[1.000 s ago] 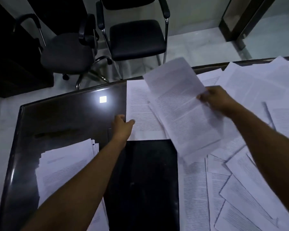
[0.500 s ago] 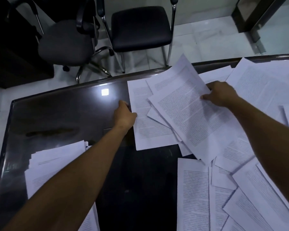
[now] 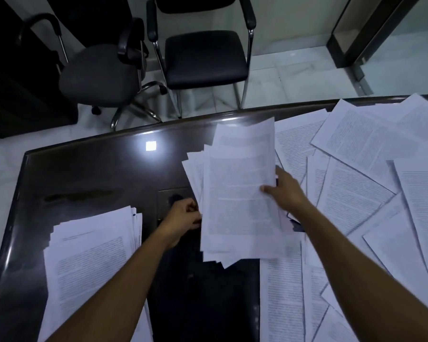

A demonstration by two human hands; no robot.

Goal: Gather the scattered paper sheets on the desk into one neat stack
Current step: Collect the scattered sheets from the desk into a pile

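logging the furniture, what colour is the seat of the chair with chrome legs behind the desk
Black: the padded seat shows best in the head view, above chrome legs.

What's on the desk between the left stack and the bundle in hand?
Head view: only bare dark desk and the left hand, between stack and bundle.

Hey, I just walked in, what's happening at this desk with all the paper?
A person is gathering loose printed sheets off a dark desk. Both hands hold a small uneven bundle of sheets above the middle of the desk: the right hand grips its right edge, the left hand its left edge. An already gathered stack lies at the left. Many scattered sheets still cover the right side, overlapping at odd angles.
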